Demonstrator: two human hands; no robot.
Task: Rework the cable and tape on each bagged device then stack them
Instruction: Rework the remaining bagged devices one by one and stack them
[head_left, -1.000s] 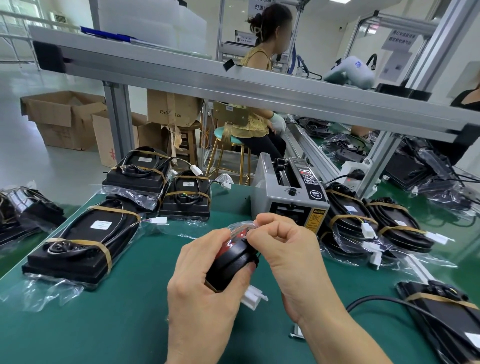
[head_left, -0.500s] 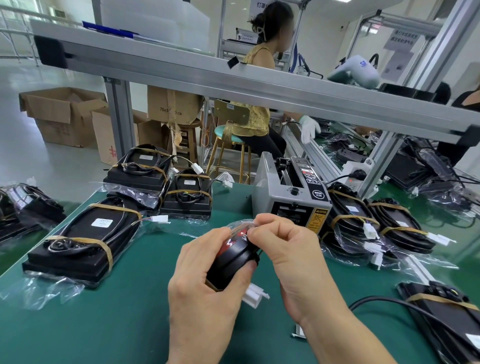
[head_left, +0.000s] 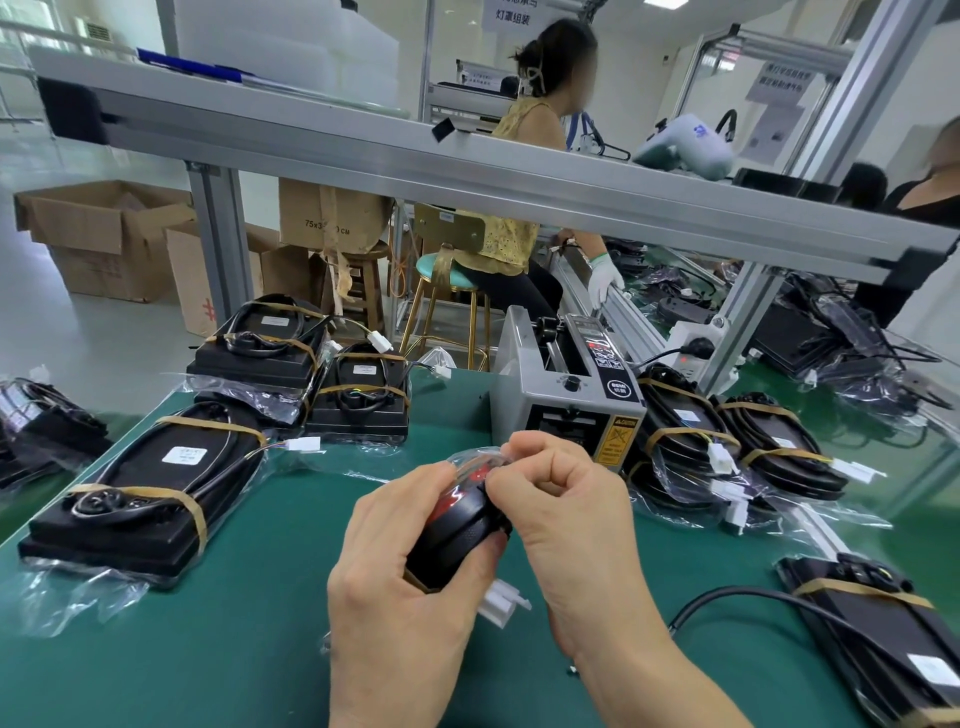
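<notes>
Nearby, tape dispenser (head_left: 566, 400) behind hands, bagged devices (head_left: 140, 493) flanking

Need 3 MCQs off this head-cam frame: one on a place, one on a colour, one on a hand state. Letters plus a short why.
1. Where does the grey tape-dispenser machine stand?
A. behind the hands
B. on the floor
C. on the overhead rail

2. What colour is the bench mat?
A. red
B. green
C. white

3. What is the left hand doing?
A. lying flat on the mat
B. pointing at a carton
C. gripping the black round bagged device

Answers:
1 A: it sits on the bench just beyond both hands.
2 B: the surface is plainly green.
3 C: its fingers curl round the device, while the right hand pinches the clear bag at the top.
</notes>
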